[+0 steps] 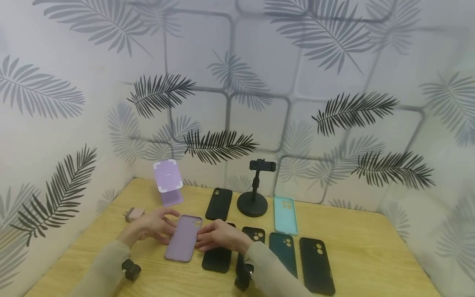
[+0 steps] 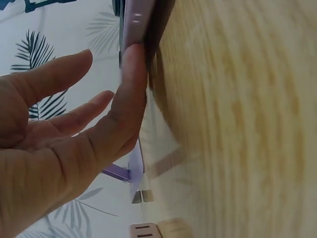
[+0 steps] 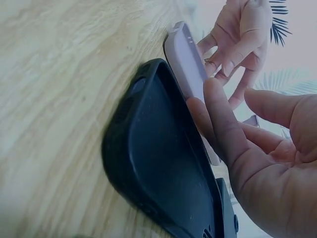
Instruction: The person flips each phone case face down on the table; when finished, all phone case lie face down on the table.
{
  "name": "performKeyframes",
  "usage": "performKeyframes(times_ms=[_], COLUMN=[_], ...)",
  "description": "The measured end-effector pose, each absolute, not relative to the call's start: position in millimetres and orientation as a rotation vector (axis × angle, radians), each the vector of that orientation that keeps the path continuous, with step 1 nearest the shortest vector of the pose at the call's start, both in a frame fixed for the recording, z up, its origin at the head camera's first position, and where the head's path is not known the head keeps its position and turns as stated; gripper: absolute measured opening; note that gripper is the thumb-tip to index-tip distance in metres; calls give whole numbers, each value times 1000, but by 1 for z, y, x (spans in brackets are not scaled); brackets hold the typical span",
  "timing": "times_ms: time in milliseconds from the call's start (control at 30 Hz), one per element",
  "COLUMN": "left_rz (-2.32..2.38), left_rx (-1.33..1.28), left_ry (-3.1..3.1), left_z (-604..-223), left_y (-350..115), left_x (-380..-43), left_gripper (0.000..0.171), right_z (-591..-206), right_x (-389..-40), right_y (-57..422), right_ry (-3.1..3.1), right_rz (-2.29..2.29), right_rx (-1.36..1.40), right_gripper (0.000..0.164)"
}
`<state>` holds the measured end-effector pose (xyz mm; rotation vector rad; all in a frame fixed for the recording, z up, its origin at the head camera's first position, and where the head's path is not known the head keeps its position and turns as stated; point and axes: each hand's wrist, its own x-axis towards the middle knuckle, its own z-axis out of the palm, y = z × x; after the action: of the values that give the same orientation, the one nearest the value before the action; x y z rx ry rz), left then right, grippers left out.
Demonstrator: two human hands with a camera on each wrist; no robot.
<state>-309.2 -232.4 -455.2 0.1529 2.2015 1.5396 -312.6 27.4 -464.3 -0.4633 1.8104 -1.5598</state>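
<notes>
A light purple phone case point(image 1: 183, 241) lies on the wooden table with its hollow side up. My left hand point(image 1: 154, 226) is at its left edge; in the left wrist view, a fingertip touches the purple case's side wall point(image 2: 136, 20) while the thumb stays apart. On the opposite edge, the fingertips of my right hand point(image 1: 222, 236) touch the case, with the thumb raised in the right wrist view. Neither hand is curled round it. Below my right hand lies a black phone case point(image 1: 217, 262), partly covered by that hand and seen close up in the right wrist view.
Farther right lie another black case point(image 1: 256, 234), a dark teal case point(image 1: 283, 249) and a black case point(image 1: 317, 266). Behind are a black case point(image 1: 219, 204), a black phone stand point(image 1: 252, 204), a turquoise case point(image 1: 285, 215) and a purple stand point(image 1: 168, 177). A pink charger point(image 1: 134, 214) sits left.
</notes>
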Motion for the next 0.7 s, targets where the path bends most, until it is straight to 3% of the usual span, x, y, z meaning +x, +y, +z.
performKeyframes(times_ms=[400,700], left_rz=[1719,1610], left_rx=[357,434], left_ry=[1935,1977], left_z=[-448,-455], left_y=[-239,-225], left_x=[-318,-315], left_gripper=[68,52], right_z=[-467,-471], right_x=[-311,-311], right_y=[13,4], right_ry=[1739,1633], right_rz=[-1621,-1685], right_rx=[-501,-518], right_gripper=[42,51])
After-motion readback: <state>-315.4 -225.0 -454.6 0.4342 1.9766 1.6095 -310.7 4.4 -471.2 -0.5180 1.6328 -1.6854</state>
